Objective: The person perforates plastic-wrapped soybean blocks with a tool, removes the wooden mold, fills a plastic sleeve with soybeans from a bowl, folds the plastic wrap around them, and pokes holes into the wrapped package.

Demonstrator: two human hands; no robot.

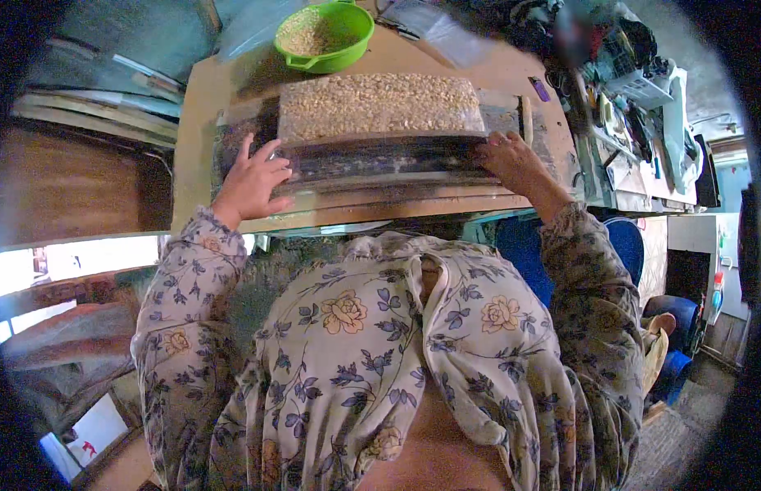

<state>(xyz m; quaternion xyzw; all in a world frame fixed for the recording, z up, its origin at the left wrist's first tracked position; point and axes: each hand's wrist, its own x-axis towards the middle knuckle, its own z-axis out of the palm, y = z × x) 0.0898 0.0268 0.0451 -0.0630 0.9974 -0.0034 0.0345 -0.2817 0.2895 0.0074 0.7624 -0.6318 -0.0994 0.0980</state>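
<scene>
One green bowl containing pale grains; one grainy slab; left hand spreading open, gripping nothing; right hand half-curling, hold unclear.

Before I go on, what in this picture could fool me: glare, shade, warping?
Head view: glare washes out the window area at the left. Head view: wide-lens distortion bows the table, with black corners. Head view: the right sleeve sits in more shade than the left sleeve. Head view: grain throughout softens fine detail.
</scene>
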